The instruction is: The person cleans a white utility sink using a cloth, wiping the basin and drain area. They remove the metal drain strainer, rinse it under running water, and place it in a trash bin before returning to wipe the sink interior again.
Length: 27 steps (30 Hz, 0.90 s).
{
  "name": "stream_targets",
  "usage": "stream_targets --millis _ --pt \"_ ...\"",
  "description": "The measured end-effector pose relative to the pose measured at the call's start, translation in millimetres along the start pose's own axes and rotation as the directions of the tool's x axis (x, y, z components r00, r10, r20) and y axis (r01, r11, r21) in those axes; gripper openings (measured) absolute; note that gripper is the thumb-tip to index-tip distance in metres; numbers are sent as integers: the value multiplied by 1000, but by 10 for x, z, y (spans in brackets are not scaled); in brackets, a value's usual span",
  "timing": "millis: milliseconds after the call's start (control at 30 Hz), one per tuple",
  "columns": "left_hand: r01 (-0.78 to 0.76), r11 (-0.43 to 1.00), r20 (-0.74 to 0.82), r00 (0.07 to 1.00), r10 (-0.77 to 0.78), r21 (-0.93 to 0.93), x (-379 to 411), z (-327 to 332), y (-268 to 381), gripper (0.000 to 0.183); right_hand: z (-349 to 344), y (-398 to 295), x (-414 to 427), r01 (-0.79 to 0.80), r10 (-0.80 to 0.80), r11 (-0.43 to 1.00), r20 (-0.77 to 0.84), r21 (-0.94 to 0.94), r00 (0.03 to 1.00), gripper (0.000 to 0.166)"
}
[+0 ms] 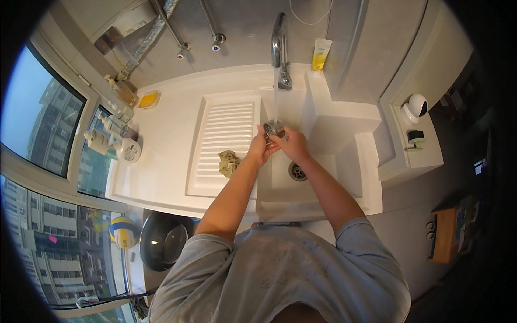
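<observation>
Both hands hold a small, shiny, see-through vessel (274,128) under the running water (276,95) over the laundry sink (278,189). It looks like glass, but its exact kind is hard to tell. My left hand (258,148) grips it from the left and below. On the other side, my right hand (294,143) has its thumb and fingers against it. The water falls from a chrome gooseneck faucet (279,44) at the back. Below my right wrist is the metal drain (298,171). A crumpled olive cloth (228,163) lies on the ribbed washboard (226,125), left of my left forearm.
Several pump bottles (128,150) and a dish with yellow soap (148,99) line the counter's left side. A yellow-and-white tube (321,55) stands behind the sink. At right, a white camera (415,108) and a brush (416,137) sit on a ledge. A black basin (163,242) is lower left.
</observation>
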State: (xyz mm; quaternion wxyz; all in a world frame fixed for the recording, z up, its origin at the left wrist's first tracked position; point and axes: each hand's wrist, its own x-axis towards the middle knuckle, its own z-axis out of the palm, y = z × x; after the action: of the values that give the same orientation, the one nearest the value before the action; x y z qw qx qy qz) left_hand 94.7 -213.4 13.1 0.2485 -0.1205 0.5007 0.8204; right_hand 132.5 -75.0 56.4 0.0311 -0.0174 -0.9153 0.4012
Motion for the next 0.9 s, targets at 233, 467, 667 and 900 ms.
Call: stream_targets --millis 233,467,667,900 --pt "-4 947 86 996 33 -321 14 51 52 55 204 266 -51 346 -326 935 -199 77 924 54" --pt "-4 920 206 974 92 -391 101 147 76 54 89 232 24 -5 43 966 -143 259 989 50" --pt "-45 919 170 978 121 -392 201 210 85 48 -8 164 172 -11 67 903 -114 430 991 50" --pt "-248 950 33 965 259 -191 16 360 68 35 68 117 180 61 29 931 -240 360 970 35"
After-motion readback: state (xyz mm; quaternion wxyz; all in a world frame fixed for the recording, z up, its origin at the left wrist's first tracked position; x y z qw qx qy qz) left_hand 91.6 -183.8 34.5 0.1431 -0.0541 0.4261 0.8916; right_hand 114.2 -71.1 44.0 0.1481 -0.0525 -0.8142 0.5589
